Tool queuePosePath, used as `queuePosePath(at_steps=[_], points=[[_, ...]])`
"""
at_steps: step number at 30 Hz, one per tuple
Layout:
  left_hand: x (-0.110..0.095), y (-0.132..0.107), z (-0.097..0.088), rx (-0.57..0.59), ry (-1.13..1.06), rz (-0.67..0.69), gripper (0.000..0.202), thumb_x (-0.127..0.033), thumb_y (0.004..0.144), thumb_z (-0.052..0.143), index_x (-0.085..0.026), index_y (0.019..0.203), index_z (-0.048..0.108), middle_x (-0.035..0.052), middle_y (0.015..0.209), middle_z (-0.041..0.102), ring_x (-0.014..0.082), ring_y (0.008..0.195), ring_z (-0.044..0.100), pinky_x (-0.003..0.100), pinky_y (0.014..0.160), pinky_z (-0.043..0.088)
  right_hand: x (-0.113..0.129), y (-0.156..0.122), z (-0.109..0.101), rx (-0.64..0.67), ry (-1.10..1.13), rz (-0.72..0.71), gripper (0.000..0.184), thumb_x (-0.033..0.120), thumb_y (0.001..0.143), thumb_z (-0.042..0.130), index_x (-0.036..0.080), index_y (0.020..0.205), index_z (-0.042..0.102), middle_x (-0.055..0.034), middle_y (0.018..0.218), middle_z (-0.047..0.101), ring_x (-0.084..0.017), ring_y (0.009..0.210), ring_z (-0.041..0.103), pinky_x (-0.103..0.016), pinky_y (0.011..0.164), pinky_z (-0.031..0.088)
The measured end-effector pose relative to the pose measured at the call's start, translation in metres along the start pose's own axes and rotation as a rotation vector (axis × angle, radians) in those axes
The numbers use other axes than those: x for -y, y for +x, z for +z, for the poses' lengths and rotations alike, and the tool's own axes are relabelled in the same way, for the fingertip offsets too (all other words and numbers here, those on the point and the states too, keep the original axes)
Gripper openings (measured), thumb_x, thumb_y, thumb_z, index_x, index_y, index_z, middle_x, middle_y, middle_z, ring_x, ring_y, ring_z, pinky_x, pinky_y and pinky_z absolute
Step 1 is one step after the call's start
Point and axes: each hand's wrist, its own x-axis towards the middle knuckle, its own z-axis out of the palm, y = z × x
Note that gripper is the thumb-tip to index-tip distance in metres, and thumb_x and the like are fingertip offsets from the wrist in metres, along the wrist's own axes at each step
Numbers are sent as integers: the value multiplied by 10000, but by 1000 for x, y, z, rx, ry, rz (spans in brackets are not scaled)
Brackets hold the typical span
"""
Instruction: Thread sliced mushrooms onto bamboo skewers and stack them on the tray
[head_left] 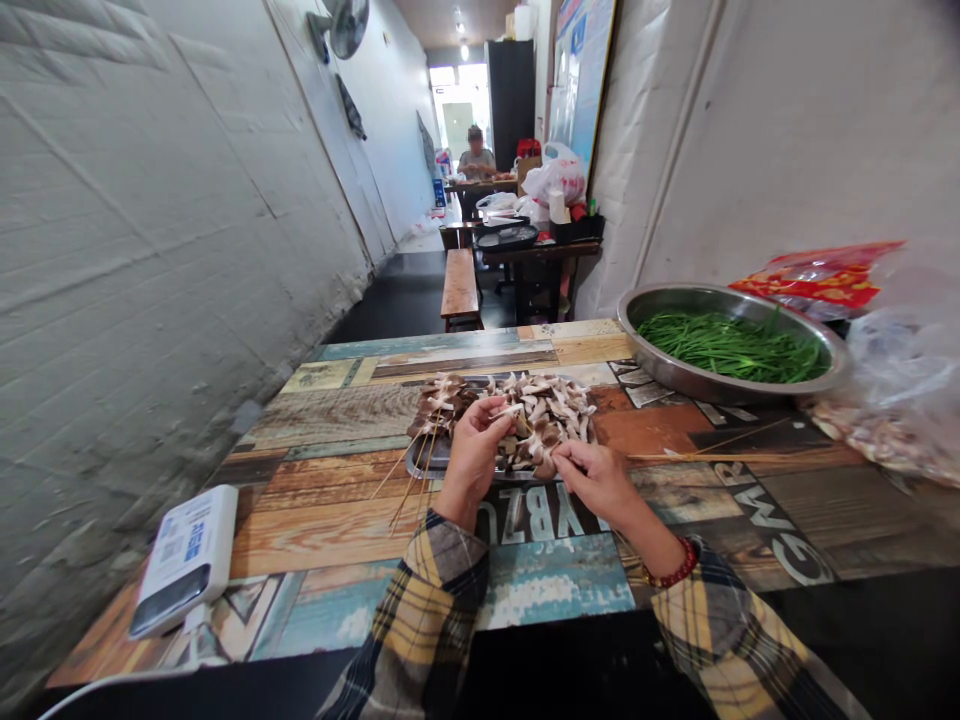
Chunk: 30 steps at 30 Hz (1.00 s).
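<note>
My left hand (478,445) is closed, pinching a pale mushroom piece (511,411) between thumb and fingers above a metal tray (415,462). Just to its right, my right hand (600,482) is closed at the fingertips on a mushroom skewer (543,446); the stick itself is mostly hidden by the hand. Loose grey-brown mushrooms (574,405) are heaped in the tray behind both hands. On the tray's left side lie several threaded skewers (442,392), their bare bamboo ends (405,490) sticking out over the near rim toward me.
A steel basin (626,318) of green chives (731,345) stands at the right, beside plastic bags (907,370). Thin bamboo sticks (690,457) lie right of the tray. A white device (187,555) with a cable sits at the left. A person (475,158) sits at a far table.
</note>
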Motion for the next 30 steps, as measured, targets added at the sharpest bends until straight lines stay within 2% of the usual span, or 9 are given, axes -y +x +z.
queuePosePath(at_steps=[7,15,24,30], points=[[-2,-1,3,-38,-47,-28,362,-224,590,772,-145,899,601,0,755,640,80,635,584,207,627,462,0,0,0,-1,-11,-24,246,240,877,472,187,682,614,27,504,540,-125,492,504,-215,503,365],[-2,-3,3,0,-76,-51,377,-241,595,782,-147,900,583,-5,725,649,95,618,601,235,638,477,-4,-1,2,0,-21,-25,247,241,882,472,186,686,613,32,499,538,-120,484,507,-213,504,369],[-1,-4,3,10,-20,-50,362,-260,594,779,-147,893,609,-33,673,599,74,583,548,194,564,431,-2,-1,2,-14,-23,-29,258,249,892,456,197,684,600,31,493,545,-124,476,511,-221,505,374],[3,-2,0,26,-19,-45,349,-240,592,778,-140,896,637,-18,678,616,73,601,545,188,579,406,-3,-1,1,-5,-20,-26,252,258,901,452,199,703,598,37,492,547,-124,476,517,-222,512,379]])
